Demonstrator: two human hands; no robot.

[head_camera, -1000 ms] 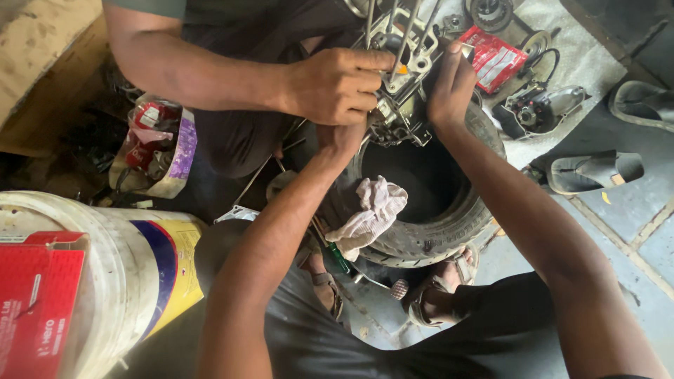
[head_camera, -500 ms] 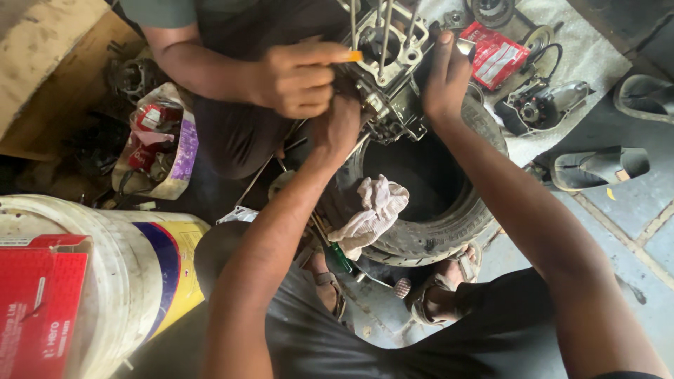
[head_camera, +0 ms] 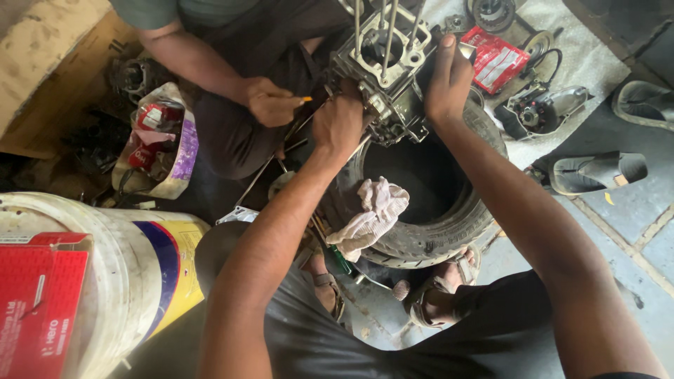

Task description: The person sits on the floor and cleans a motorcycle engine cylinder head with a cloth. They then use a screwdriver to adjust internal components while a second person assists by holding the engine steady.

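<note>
On the workshop floor, an engine block [head_camera: 386, 77], judged heavy and rigid, is gripped at its casing edges by left hand [head_camera: 338, 121] and right hand [head_camera: 446, 81].

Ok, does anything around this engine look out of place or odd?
A grimy white rag hangs over the rim of the tyre that carries the engine block. A loose sandal lies beside it. Nothing looks spilled or broken.

We see a grey metal engine block [head_camera: 385, 77] over a black tyre [head_camera: 428, 231], on which lies a white rag [head_camera: 372, 216] with faint pink checks. A red packet [head_camera: 497, 60] sits on off-white cloth [head_camera: 583, 63]. The bucket [head_camera: 133, 281] is white with blue and yellow bands, beside a red box [head_camera: 38, 309]. 2 grey sandals [head_camera: 597, 172] rest on grey floor.
</note>
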